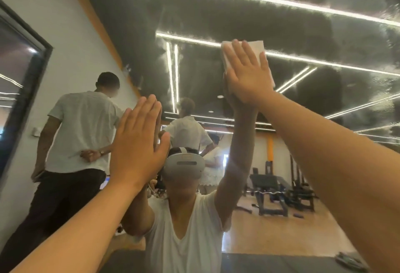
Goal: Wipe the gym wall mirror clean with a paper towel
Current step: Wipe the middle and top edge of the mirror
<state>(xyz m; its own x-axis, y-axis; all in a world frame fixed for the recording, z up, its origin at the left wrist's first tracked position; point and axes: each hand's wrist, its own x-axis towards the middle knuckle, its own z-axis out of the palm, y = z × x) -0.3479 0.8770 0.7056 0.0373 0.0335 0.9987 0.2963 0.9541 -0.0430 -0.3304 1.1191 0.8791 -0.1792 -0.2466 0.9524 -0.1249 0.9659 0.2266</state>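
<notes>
The paper towel [257,47] is pressed high on the mirror [281,24] by the flat, straight-fingered right hand [249,78], the open left hand [136,147] is laid empty on the glass, and the hazy upper streaks are judged not yet wiped away.

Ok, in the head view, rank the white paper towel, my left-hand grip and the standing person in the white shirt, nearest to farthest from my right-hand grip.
1. white paper towel: pressed under the right-hand grip, upper right.
2. left-hand grip: lower left, fingers straight.
3. standing person in the white shirt: far left, beyond it.
</notes>
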